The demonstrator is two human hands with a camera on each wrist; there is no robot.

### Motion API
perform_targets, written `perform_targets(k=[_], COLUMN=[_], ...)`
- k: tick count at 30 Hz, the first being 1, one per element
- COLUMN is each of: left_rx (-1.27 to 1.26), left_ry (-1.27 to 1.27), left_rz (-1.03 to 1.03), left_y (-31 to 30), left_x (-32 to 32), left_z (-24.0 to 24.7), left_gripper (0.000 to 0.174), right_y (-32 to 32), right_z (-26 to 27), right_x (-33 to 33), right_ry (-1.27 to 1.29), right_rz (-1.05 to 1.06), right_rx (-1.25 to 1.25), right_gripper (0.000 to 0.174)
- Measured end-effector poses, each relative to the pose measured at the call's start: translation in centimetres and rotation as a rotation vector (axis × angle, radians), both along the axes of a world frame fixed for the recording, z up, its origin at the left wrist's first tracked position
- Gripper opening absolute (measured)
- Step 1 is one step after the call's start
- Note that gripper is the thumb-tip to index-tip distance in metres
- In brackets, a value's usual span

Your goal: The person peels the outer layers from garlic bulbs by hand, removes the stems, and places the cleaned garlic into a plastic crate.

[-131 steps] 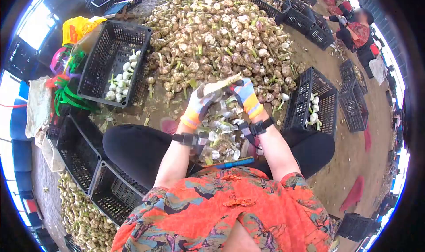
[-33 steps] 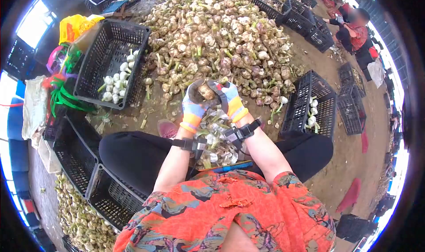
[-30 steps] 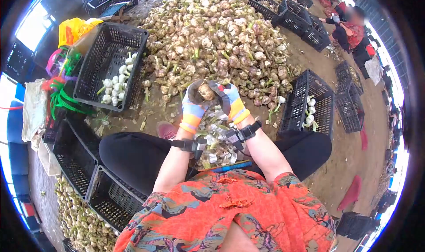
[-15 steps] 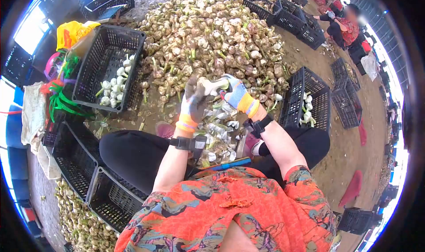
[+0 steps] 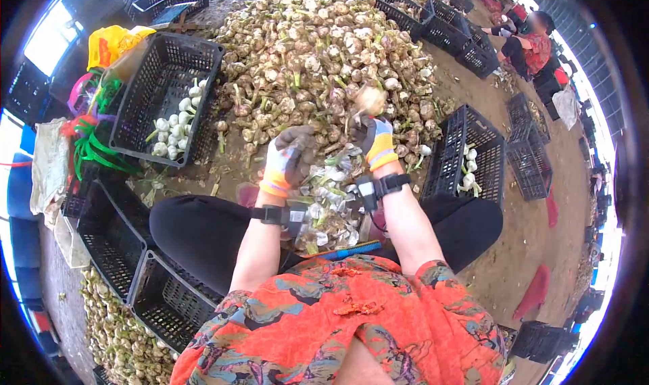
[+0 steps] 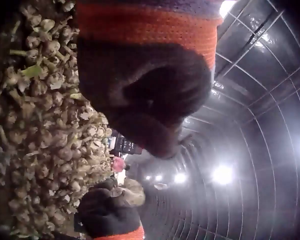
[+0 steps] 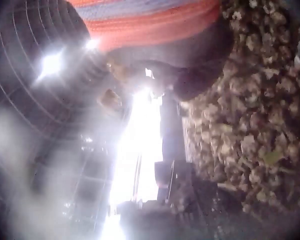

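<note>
My gloved left hand (image 5: 291,158) is raised in front of the heap, its dark-palmed fingers loosely curled. In the left wrist view nothing shows between the fingers of that left hand (image 6: 150,95). To its right, my gloved right hand (image 5: 377,141) holds a tan garlic bulb (image 5: 370,101), blurred, above its fingertips. From the left wrist the same bulb (image 6: 134,192) appears beside the dark glove. Glare covers much of the right wrist view, where the right hand (image 7: 175,60) curls at the top. A big heap of unpeeled garlic (image 5: 304,60) lies just beyond both hands.
Peeled skins (image 5: 331,196) lie between the crossed legs, near a blue-handled tool (image 5: 348,251). Black crates with white bulbs stand left (image 5: 125,125) and right (image 5: 497,162). More black crates (image 5: 111,250) are by the left knee. Another person (image 5: 537,50) sits at the far right.
Half a second ago both hands met at a whitish garlic bulb. They have since parted, the left coming back slightly empty, the right moving right with a tan bulb raised.
</note>
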State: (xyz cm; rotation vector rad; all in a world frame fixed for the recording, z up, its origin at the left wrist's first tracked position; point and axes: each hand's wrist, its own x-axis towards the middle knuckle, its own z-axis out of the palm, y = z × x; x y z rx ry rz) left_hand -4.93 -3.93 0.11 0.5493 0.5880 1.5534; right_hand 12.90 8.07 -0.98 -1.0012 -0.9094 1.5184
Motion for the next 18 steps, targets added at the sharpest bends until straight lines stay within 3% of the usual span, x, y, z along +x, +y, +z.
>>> perform_targets(k=[2,4,5,6,7,8,9,10,11,14,15,16,18], left_rx=[-0.089,0.069,0.05,0.027,0.112,0.104,0.221,0.341,-0.1,-0.15,-0.271,-0.271,-0.158], left_ry=[0.264,0.225,0.227,0.227,0.214,0.207,0.572,0.939,0.17,-0.021,-0.024,-0.025,0.07], left_rz=[0.129,0.049,0.045,0.044,-0.012,0.005,0.123,0.241,0.141,0.227,0.28,0.283,0.311], left_y=[0.6,0.9,1.3,1.5,1.3,1.3,1.8,1.9,1.7,3.2,2.6,2.5,2.2], left_x=[1.1,1.6,2.0,2.5,2.7,3.1,2.4,1.8,2.6,2.0,2.3,2.2,2.1], left_z=[1.0,-0.1,-0.5,-0.5,-0.5,-0.5,-3.1,-2.2,-1.5,-6.6,-3.9,-3.3,-2.1], left_gripper=[0.035,0.067,0.073,0.079,0.089,0.083,0.078,0.073,0.055,0.043,0.04,0.04,0.045], right_y=[0.6,0.1,-1.0,-2.2,-2.4,-2.8,-3.8,-4.5,-4.8,-5.8,-5.6,-5.4,-4.8], right_z=[0.7,1.5,1.5,3.1,2.9,2.5,3.4,4.3,4.1,4.3,3.4,3.2,2.9], right_x=[0.2,-0.7,-1.0,-1.2,-1.3,-1.5,-1.7,-2.0,-2.3,-2.9,-3.0,-3.0,-2.3], right_ry=[-0.028,-0.425,-0.521,-0.803,-0.85,-0.883,-0.947,-1.011,-0.904,-0.864,-0.746,-0.746,-0.463], right_rz=[-0.037,0.035,0.024,0.129,0.231,0.338,0.442,0.545,0.594,0.596,0.551,0.554,0.418], right_rx=[-0.054,0.29,0.394,0.373,0.61,0.844,0.879,0.92,0.866,0.987,0.813,0.814,0.272], right_gripper=[0.014,0.016,0.018,0.018,0.019,0.02,0.021,0.022,0.022,0.029,0.025,0.025,0.021])
